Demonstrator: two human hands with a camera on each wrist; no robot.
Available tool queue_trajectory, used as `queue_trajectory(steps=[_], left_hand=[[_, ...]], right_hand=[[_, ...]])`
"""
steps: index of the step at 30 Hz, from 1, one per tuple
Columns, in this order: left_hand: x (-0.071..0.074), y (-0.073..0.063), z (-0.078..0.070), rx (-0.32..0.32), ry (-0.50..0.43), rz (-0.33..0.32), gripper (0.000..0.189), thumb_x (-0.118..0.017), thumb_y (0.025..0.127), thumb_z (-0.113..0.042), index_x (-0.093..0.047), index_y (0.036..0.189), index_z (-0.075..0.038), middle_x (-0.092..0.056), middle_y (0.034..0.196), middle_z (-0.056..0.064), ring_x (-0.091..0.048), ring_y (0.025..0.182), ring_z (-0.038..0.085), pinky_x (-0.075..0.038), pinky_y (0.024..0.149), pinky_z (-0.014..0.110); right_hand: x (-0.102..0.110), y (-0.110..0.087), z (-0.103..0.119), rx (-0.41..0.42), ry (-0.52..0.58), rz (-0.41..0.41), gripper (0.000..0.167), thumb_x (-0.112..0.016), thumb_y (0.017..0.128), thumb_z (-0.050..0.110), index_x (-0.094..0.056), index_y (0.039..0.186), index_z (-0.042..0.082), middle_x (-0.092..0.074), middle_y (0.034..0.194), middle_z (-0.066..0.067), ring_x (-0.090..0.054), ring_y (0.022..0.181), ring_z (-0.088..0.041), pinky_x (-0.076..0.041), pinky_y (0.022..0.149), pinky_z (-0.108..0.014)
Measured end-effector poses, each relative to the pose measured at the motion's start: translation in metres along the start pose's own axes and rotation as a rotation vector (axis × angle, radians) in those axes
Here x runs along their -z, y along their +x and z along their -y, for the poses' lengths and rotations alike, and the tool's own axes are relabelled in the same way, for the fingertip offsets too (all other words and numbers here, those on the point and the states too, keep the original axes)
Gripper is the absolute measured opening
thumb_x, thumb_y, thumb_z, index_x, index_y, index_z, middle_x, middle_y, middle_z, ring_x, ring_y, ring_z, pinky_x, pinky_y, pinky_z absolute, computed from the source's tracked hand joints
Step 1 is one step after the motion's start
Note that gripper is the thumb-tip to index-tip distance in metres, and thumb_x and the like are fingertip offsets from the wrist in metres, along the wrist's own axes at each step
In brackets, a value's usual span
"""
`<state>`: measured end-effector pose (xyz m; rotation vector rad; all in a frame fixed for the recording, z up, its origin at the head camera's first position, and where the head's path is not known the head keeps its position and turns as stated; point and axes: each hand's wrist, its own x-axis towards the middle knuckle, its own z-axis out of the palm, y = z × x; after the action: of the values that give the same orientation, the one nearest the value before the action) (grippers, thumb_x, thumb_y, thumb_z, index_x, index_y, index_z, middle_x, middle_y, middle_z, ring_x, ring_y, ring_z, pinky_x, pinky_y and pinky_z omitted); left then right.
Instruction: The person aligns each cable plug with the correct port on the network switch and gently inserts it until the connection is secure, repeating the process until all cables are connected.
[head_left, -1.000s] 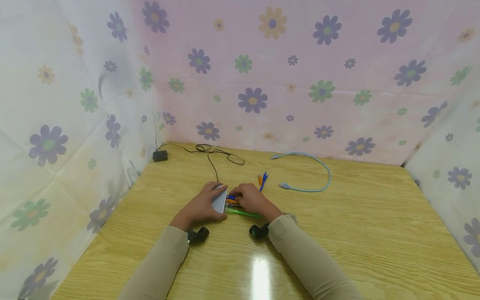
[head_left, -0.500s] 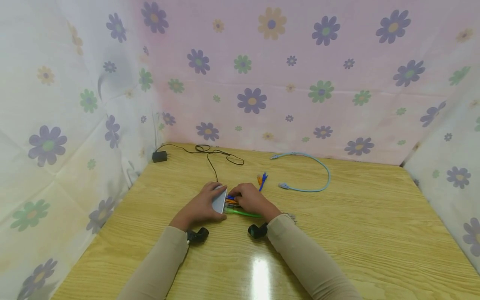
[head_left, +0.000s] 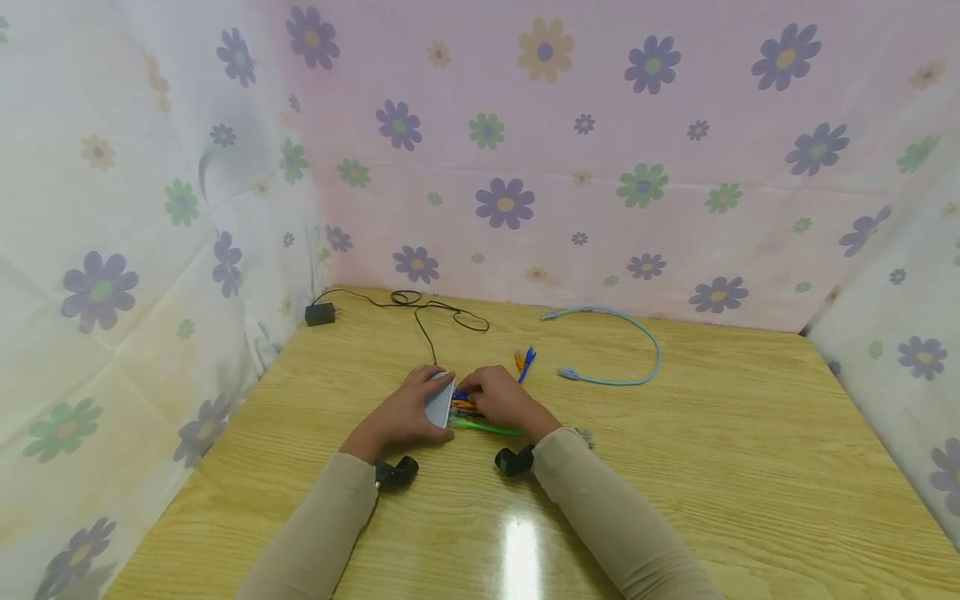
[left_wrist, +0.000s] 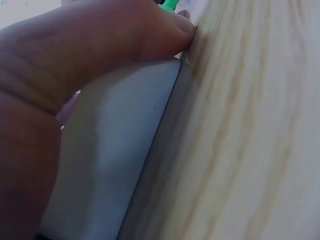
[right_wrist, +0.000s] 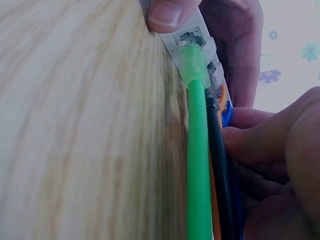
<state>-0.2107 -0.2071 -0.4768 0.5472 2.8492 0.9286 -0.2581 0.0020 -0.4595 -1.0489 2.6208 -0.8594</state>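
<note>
My left hand [head_left: 405, 410] grips a small white network switch [head_left: 439, 403] by its sides, its thumb along the near end in the left wrist view. Ethernet cables run from the port side toward the right. In the right wrist view a green cable [right_wrist: 199, 160] has its clear plug in the nearest port, with a black cable [right_wrist: 218, 150] and an orange cable [right_wrist: 222, 93] beyond it. At the far end of the row, my right hand [head_left: 504, 402] pinches the blue Ethernet cable [right_wrist: 228, 115] close to the switch. Its plug is mostly hidden by the fingers.
A light blue Ethernet cable [head_left: 658, 350] lies curved at the back right. A black power adapter [head_left: 321, 313] sits at the back left, its thin cord [head_left: 427, 333] looping to the switch. Patterned cloth [head_left: 570, 158] walls in the wooden table [head_left: 750, 467].
</note>
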Motion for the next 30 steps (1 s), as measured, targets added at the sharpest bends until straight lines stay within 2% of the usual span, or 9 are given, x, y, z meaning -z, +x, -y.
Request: queue_trajectory(steps=[10, 22, 30], left_hand=[[0.001, 0.002, -0.001, -0.003, -0.008, -0.002, 0.097, -0.083, 0.068, -0.042, -0.037, 0.151, -0.021, -0.03, 0.155, 0.004, -0.023, 0.144, 0.03, -0.041, 0.097, 0.045], [0.001, 0.001, 0.001, -0.006, -0.004, 0.006, 0.098, -0.082, 0.069, -0.045, -0.036, 0.151, -0.022, -0.028, 0.156, 0.004, -0.03, 0.139, 0.029, -0.042, 0.095, 0.043], [0.0, 0.003, 0.001, 0.017, 0.002, 0.008, 0.099, -0.083, 0.067, -0.044, -0.036, 0.151, -0.025, -0.028, 0.156, 0.001, -0.029, 0.14, 0.027, -0.042, 0.095, 0.042]], right_hand=[[0.0, -0.004, 0.001, -0.024, -0.01, -0.015, 0.027, -0.054, 0.096, 0.008, -0.071, 0.117, 0.012, -0.071, 0.108, -0.003, -0.066, 0.097, -0.017, -0.053, 0.083, -0.032], [0.0, -0.016, -0.003, -0.007, -0.012, -0.043, 0.025, -0.057, 0.097, 0.013, -0.07, 0.119, 0.013, -0.071, 0.111, -0.004, -0.066, 0.094, -0.015, -0.052, 0.08, -0.031], [0.01, -0.028, -0.009, -0.026, 0.035, -0.06, 0.026, -0.057, 0.098, 0.022, -0.069, 0.12, 0.015, -0.068, 0.119, -0.002, -0.066, 0.103, -0.018, -0.053, 0.086, -0.036]])
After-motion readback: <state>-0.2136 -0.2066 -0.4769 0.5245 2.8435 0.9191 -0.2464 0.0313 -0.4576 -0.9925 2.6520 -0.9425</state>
